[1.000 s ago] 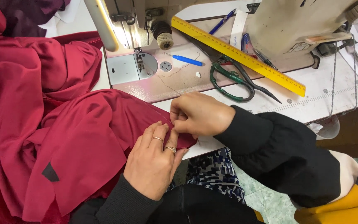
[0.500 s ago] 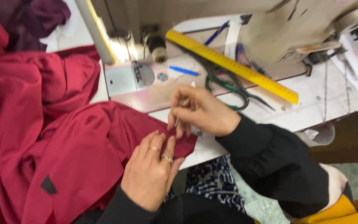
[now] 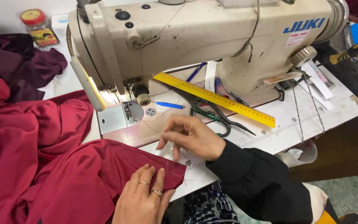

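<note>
Left hand (image 3: 142, 198) flat on the red fabric (image 3: 63, 174), fingers together and loosely extended, rings on two of them, pressing the cloth down near its hemmed corner at the front edge of the bench (image 3: 295, 128). Right hand (image 3: 191, 137) raised just above the bench, thumb and forefinger pinched together, other fingers hanging curled; apparently a thin thread between the fingertips, too fine to tell for sure. Black sleeve (image 3: 262, 182) running back from that hand toward the lower right.

Red fabric heaped in folds across the left side, one flap spread over the bench edge under the left hand, its corner just below the right hand. Darker maroon cloth (image 3: 21, 66) piled farther back at the left.

Cream sewing machine (image 3: 195, 37) across the top, needle area and metal plate (image 3: 123, 116) near the fabric's upper edge. Yellow ruler (image 3: 216, 99) lying diagonally on the machine bed, green-handled scissors (image 3: 212, 114) just beside and partly under it, blue pen (image 3: 168, 105) near the plate. Small jar with a red lid (image 3: 38, 27) at the far left back, beyond the maroon cloth.
</note>
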